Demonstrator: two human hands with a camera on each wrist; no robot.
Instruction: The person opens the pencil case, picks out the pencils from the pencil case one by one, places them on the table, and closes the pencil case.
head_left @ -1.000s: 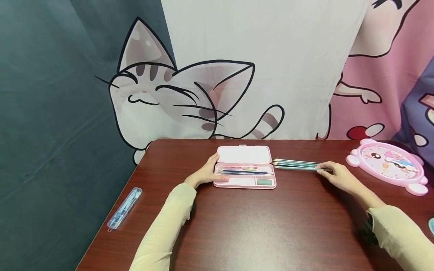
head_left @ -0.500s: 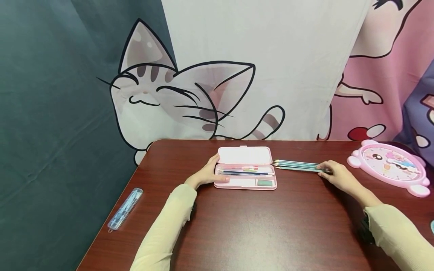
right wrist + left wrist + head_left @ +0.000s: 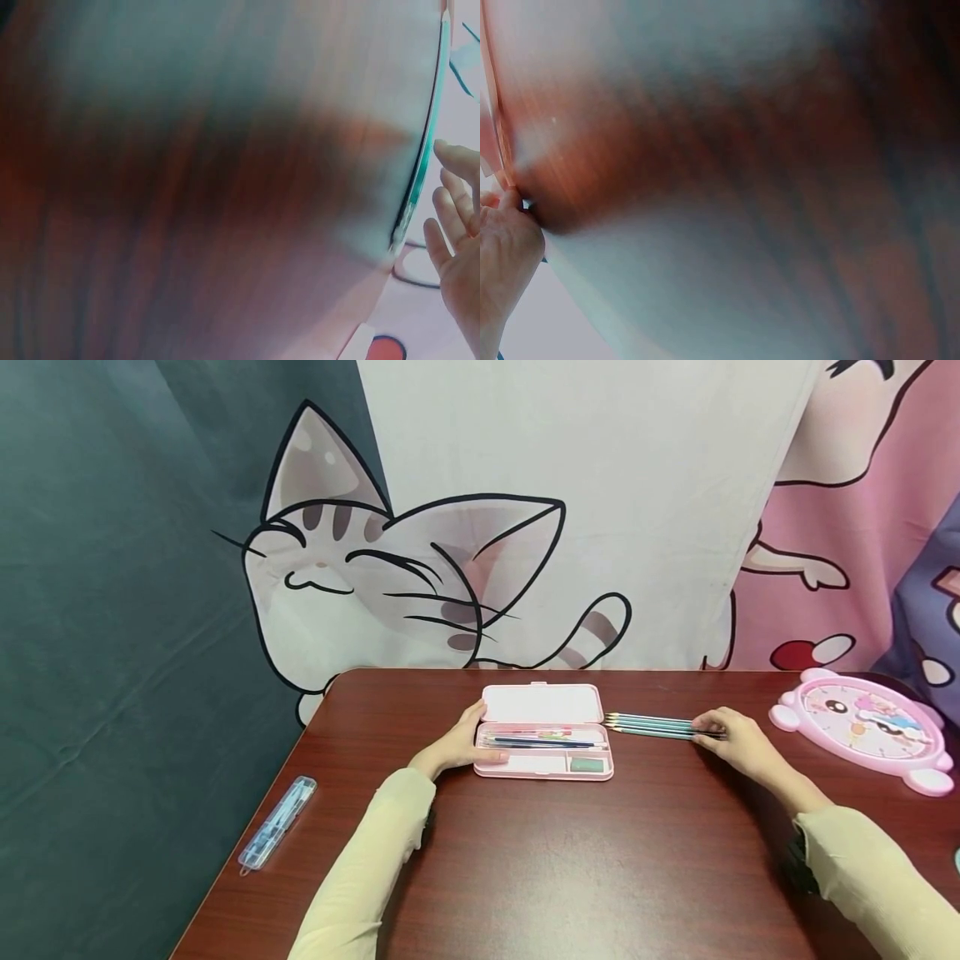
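Note:
An open pink pencil case (image 3: 543, 773) lies on the table with its lid folded back. Pens or pencils fill its long compartment, and a green eraser (image 3: 587, 765) sits in the small one. My left hand (image 3: 452, 745) grips the case's left end, thumb over the near part and fingers by the lid. Several teal pencils (image 3: 651, 727) lie to the right of the case, tips toward it. Over their dark far ends is my right hand (image 3: 738, 745). In the right wrist view, its fingers (image 3: 450, 214) are spread beside the pencils (image 3: 424, 154), not closed around them.
A pink animal-shaped clock (image 3: 862, 727) lies at the table's right. On the left, a clear blue slim case (image 3: 277, 823) rests near the table edge. A printed cat curtain (image 3: 450, 577) hangs behind the table (image 3: 540, 860).
My right hand has shifted slightly to the left along the pencils, which look to be in about the same place. The left hand and the pencil case have stayed put.

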